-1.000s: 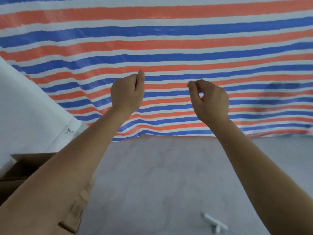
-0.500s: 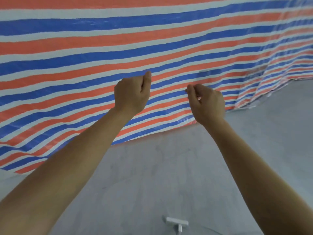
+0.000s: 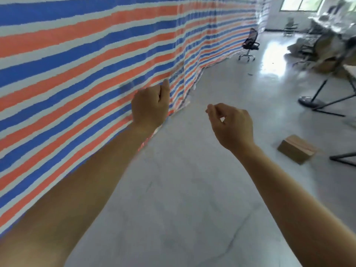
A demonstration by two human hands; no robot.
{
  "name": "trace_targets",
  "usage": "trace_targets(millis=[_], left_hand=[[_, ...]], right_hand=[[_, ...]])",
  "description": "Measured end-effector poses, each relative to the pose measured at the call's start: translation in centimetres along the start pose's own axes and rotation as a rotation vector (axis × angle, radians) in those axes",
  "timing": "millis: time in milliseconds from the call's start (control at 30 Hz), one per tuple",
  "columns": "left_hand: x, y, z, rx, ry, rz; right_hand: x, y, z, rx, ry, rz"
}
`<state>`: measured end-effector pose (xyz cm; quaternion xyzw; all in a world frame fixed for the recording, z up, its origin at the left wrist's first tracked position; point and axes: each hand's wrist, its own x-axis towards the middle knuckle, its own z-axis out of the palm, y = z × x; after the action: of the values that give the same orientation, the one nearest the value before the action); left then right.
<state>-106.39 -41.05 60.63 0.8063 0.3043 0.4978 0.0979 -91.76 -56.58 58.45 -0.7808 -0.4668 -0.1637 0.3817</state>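
Both arms reach forward at chest height, with nothing in either hand. My left hand (image 3: 150,106) is curled into a loose fist, thumb on top, in front of a striped red, blue and white tarp (image 3: 81,60) that hangs as a wall on the left. My right hand (image 3: 231,124) is to the right over the grey floor, fingers curled with thumb and fingertip touching, holding nothing I can see.
A grey polished floor (image 3: 192,189) stretches ahead. A cardboard box (image 3: 296,149) lies on it at the right. A black office chair (image 3: 249,44) stands by the tarp farther off. Black stand legs (image 3: 325,101) and cluttered desks (image 3: 323,35) fill the right side.
The view has swung to the right: the tarp now runs along the left and the room opens ahead. Both hands keep the same curled pose. The small white object on the floor left the view.
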Motion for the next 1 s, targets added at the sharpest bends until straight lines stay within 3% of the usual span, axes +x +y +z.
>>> trace_targets(millis=[400,767,1000], left_hand=[[6.7,13.0,25.7,-0.155,-0.224,0.155],[18.6,13.0,52.8,-0.304,-0.436,0.188],[28.4,18.5,68.1,-0.442,-0.547,0.266]], right_hand=[[7.5,25.1,-4.5,-0.173,0.143,0.323],[20.0,43.4,2.2,-0.336,0.194,0.478],[30.5,53.4,1.8,-0.473,0.25,0.576]])
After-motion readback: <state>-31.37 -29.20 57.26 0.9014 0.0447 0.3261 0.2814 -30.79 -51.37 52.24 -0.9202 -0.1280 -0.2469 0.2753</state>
